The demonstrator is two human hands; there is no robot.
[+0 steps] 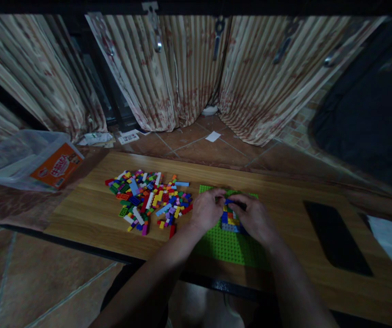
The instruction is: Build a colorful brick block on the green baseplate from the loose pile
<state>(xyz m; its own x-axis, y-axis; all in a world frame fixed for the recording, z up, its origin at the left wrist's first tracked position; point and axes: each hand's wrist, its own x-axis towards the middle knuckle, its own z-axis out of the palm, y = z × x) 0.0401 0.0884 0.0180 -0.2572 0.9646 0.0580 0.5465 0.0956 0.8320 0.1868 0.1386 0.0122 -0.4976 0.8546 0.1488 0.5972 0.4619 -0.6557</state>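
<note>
A small build of toy bricks [230, 226], with grey, blue, yellow and red pieces, stands on a green studded baseplate [223, 248]. My left hand [208, 209] reaches over its left side with the fingers curled in. What lies between those fingertips is hidden. From the right, my right hand [253, 213] bends over the build, its thumb and forefinger closed at a blue brick [228, 201] on the far edge. Left of the baseplate spreads a pile of loose toy bricks [151, 200] in many colours.
The bricks lie on a low wooden table [90, 205]. A black flat slab [336, 239] rests at its right. Beyond the left end stands a clear plastic bin [18, 159] with an orange label. Striped curtains [196, 73] hang behind, and papers [213, 136] lie on the tiled floor.
</note>
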